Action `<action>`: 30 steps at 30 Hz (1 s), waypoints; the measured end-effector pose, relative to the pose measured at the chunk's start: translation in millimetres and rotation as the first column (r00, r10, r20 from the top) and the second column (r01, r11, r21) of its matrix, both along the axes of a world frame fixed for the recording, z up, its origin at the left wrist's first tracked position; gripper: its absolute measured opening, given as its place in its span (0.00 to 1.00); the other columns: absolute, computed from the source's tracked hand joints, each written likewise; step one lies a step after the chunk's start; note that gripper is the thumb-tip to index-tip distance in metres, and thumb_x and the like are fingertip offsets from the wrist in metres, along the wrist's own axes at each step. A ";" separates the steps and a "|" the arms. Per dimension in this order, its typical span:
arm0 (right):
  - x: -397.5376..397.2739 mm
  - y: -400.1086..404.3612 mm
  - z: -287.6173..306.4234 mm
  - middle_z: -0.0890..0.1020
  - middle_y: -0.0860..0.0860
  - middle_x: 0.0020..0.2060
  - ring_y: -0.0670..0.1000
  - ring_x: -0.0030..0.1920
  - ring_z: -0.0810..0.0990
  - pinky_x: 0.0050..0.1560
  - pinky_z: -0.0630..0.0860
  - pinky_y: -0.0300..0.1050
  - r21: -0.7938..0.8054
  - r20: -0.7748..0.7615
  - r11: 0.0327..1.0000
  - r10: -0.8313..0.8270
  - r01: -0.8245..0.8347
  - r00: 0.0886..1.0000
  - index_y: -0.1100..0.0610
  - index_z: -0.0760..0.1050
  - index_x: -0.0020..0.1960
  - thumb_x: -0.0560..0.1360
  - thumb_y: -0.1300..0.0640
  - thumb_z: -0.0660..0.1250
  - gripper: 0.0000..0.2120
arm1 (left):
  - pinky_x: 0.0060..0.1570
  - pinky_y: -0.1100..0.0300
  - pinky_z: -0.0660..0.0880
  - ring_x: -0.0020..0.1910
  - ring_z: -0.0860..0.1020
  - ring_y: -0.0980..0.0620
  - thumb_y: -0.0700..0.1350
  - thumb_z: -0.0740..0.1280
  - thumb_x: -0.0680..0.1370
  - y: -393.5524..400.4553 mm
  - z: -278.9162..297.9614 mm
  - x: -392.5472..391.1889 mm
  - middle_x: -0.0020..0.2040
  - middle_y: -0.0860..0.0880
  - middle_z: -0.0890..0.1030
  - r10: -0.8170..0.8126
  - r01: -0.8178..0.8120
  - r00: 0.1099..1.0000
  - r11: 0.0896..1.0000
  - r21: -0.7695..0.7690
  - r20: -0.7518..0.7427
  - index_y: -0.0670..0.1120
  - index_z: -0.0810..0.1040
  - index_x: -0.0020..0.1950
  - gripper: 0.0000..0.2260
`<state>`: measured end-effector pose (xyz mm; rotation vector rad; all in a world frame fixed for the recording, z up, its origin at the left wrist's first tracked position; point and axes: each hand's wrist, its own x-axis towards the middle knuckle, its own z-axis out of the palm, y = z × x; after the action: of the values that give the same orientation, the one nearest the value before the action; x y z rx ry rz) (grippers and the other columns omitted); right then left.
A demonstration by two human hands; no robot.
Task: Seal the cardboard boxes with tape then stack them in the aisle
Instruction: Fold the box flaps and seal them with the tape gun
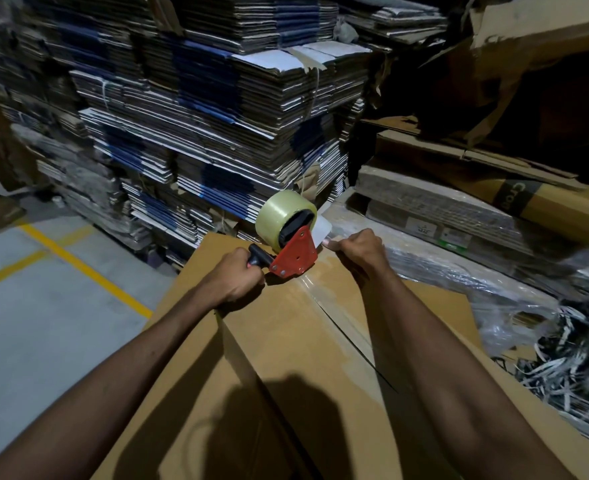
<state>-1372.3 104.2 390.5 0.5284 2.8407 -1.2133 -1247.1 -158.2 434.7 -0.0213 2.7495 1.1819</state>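
Observation:
A large brown cardboard box [279,358] fills the lower middle of the head view, its top flaps closed along a centre seam. Clear tape [324,296] lies along the far part of that seam. My left hand [236,277] grips the black handle of a red tape dispenser [291,254] that carries a roll of clear tape [284,216]. The dispenser sits at the box's far edge on the seam. My right hand [359,251] rests curled at the far edge just right of the dispenser, its fingertips pressing the tape end down.
Tall stacks of flattened cardboard [217,116] stand behind the box. Wrapped flat cartons [459,209] and loose white strapping [580,341] lie to the right. Grey floor with yellow lines [78,265] opens to the left.

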 end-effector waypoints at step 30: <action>27.1 -6.2 4.8 0.84 0.53 0.39 0.56 0.42 0.82 0.48 0.80 0.51 -0.006 -0.008 0.992 -0.123 0.123 0.992 0.55 0.83 0.42 0.60 0.30 0.80 0.29 | 0.25 0.57 0.65 0.28 0.66 0.48 0.41 0.69 0.76 -106.0 9.4 85.8 0.33 0.44 0.71 0.129 -0.117 0.986 0.987 -0.111 0.106 0.41 0.72 0.47 0.07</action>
<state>-1345.2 98.0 395.2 0.7096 2.8487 -1.2438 -1161.3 -264.2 444.1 -0.2650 2.7408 1.0280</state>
